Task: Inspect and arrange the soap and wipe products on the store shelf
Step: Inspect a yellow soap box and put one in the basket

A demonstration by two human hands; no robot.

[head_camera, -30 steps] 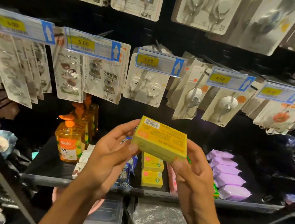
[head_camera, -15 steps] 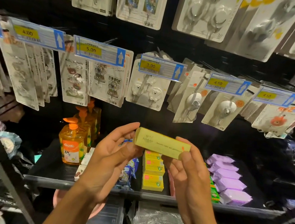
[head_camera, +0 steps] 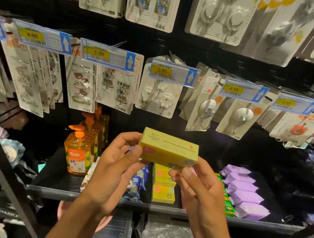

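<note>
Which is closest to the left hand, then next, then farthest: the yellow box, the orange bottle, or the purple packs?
1. Yellow cardboard soap box: held in the left hand.
2. Orange plastic pump bottle: to its left.
3. Purple plastic wipe packs: far over on the right.

1. Dim overall. Black shelf board [head_camera: 56,181] and dark back wall swallow light; deep shadow behind the stock.
2. Light from above and front: white blister-card hook packs [head_camera: 217,12] along the top are brightest, nearly blown out.
3. Glare streaks on their clear blisters and on glossy blue-and-yellow price tags [head_camera: 108,55].
4. Yellow cardboard soap box [head_camera: 168,148] at centre is well lit and sharpest; large print reads, small print soft.
5. Translucent orange pump bottle [head_camera: 77,156] shows hot highlights.
6. Wide-angle bend: black metal upright [head_camera: 4,166] leans hard at left; corners stretched.
7. Left and right edges smeared, out of focus.
</note>
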